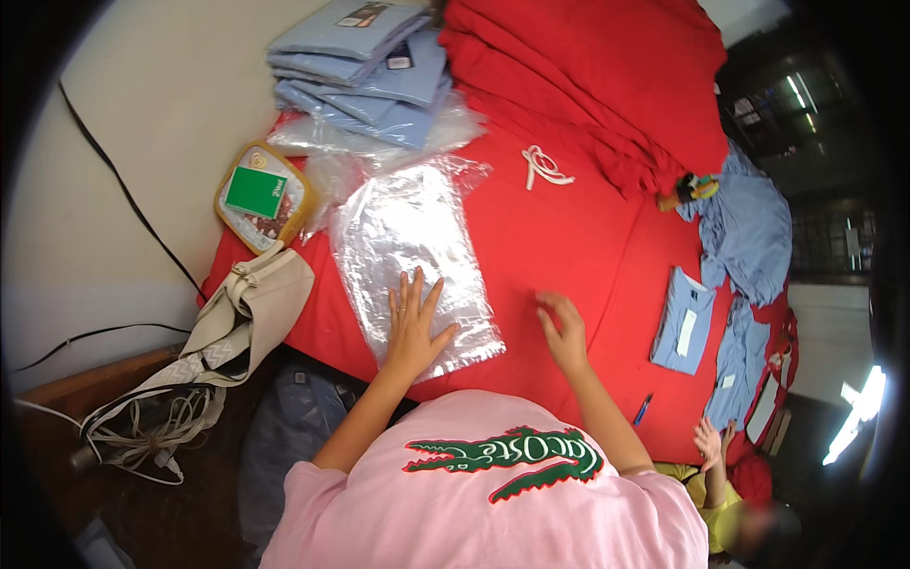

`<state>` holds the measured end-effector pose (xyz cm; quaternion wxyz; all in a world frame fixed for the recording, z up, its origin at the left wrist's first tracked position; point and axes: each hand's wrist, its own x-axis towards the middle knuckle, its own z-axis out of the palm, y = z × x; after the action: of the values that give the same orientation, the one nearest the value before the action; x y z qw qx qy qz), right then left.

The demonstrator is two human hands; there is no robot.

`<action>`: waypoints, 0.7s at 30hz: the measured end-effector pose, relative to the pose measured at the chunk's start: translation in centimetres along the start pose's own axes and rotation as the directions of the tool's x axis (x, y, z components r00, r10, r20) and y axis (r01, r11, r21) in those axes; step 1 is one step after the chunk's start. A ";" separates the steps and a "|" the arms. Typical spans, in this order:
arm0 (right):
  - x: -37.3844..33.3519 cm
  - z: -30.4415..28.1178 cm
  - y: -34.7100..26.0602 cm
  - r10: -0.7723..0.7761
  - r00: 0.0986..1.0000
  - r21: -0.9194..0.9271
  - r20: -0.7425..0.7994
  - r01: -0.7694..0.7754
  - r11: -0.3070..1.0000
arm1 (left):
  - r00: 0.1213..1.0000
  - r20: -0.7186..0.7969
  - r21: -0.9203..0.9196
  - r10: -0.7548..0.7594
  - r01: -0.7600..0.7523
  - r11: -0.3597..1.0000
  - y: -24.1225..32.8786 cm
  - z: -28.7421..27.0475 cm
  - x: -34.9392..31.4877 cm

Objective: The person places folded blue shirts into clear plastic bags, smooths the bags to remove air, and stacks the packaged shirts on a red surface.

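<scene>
Head view: rests left hand (413, 327), fingers spread, on near end of plastic bag (408, 228), by red surface (583, 251)'s near edge. Note long axis pointing toward far edge. Has right hand (566, 334) farther, right of bag, half-curled, gripping nothing visible.

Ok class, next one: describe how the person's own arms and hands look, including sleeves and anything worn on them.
The short, loose sleeves are plain pale pink, and the arms are bare below them. The left hand is ungloved, with what looks like a small ring on one finger. The right hand is also ungloved, and no ring can be made out there.
</scene>
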<state>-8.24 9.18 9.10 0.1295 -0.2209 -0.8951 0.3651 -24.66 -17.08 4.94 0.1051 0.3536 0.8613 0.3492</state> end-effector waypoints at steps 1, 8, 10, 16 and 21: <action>-2.6 -1.2 0.6 0.054 0.998 -0.026 0.011 -0.054 0.998 | 0.999 0.031 0.028 0.006 -0.007 1.000 -0.2 0.9 -0.6; -8.9 -4.5 4.3 0.217 0.963 0.128 -0.161 -0.197 0.972 | 0.992 -0.055 0.199 0.116 -0.103 0.975 -0.5 -2.3 6.5; -9.3 -7.0 4.2 0.202 0.955 0.153 -0.218 -0.171 0.973 | 0.851 -0.432 0.247 0.298 -0.206 0.947 2.0 -9.1 15.5; -15.8 -10.3 9.1 0.487 0.765 0.491 -0.422 -0.258 0.832 | 0.698 0.027 -0.973 -0.716 0.182 0.140 -7.4 -17.7 38.4; -24.5 -7.6 10.2 0.737 0.607 0.656 -0.297 -0.431 0.620 | 0.750 0.091 -0.996 -0.655 0.078 -0.049 -14.9 -18.4 47.6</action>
<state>19.17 8.23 5.44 0.2982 -0.5627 -0.5539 0.5363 -75.17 -1.87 11.50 0.2169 -0.1550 0.4523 0.8511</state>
